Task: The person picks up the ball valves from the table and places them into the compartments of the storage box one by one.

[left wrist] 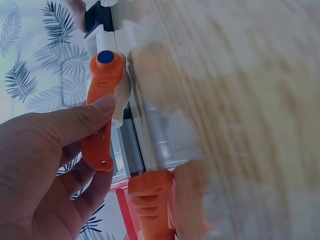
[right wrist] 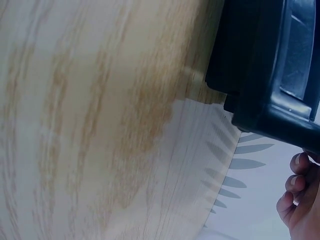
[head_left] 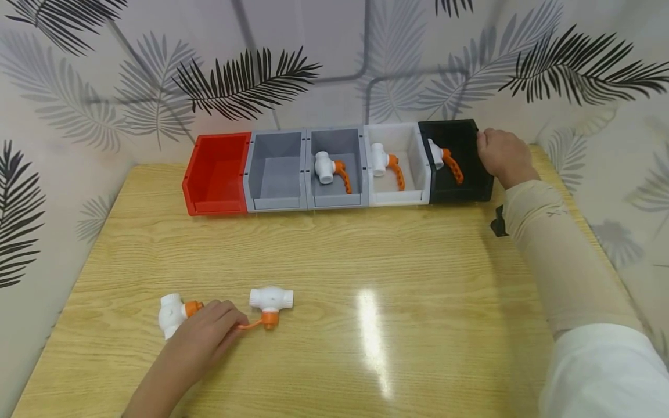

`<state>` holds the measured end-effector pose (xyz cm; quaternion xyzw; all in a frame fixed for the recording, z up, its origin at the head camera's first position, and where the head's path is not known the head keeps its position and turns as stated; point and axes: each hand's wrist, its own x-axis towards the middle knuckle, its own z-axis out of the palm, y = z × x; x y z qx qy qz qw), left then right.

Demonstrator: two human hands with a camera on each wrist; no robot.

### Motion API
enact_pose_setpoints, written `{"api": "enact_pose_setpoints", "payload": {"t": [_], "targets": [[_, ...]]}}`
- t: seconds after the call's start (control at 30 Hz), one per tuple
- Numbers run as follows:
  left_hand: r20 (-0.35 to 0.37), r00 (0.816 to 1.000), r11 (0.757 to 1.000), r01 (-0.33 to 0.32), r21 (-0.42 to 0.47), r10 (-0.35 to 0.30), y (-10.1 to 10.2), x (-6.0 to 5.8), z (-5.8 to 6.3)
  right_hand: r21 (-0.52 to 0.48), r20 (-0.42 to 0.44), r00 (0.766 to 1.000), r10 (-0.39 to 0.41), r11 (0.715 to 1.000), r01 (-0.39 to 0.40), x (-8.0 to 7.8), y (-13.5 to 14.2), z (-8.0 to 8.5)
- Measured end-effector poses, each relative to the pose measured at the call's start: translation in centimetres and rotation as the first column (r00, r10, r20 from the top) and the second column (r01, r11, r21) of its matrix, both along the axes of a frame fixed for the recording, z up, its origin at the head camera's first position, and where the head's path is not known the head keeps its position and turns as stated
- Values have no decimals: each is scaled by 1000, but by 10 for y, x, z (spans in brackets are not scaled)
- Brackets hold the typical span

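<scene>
My left hand (head_left: 206,331) pinches the orange handle of a white ball valve (head_left: 272,298) lying on the table. In the left wrist view the thumb presses on that handle (left wrist: 97,137), with the fingers behind it. Another white ball valve (head_left: 171,316) with an orange handle lies just left of the same hand, partly covered by it. Over at the far right, my right hand (head_left: 504,154) grips the side of the black bin (head_left: 455,134). Its curled fingertips show beside the bin's edge in the right wrist view; the thumb is hidden there.
A row of joined bins runs along the back: a red bin (head_left: 216,136), two grey bins, a white bin (head_left: 424,165) and the black one. One ball valve each lies in the right grey, white and black bins. A patterned cloth (head_left: 324,35) hangs behind the table (head_left: 334,255).
</scene>
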<state>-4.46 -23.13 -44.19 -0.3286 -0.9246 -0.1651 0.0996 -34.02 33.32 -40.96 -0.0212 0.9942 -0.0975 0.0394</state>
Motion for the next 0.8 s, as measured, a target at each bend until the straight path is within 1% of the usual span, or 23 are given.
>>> {"api": "enact_pose_setpoints", "payload": {"t": [0.17,0.33,0.53,0.67,0.8], "targets": [[-19,1000,1000,-8,12,8,-2,-1,0,-2,2,1000,2,1000,-2,0,1,0],[-14,1000,1000,-18,26,18,-1,-1,3,-8,7,1000,0,1000,0,-1,2,-1],[-29,1000,997,8,78,-5,4,-2,6,-14,3,1000,3,1000,-3,0,3,-2],[-21,1000,997,-8,80,9,6,-3,9,-14,7,1000,1,1000,-1,-1,3,-3],[-32,999,997,-18,77,21,7,-4,10,-15,13,1000,0,1000,0,-1,2,-2]]}}
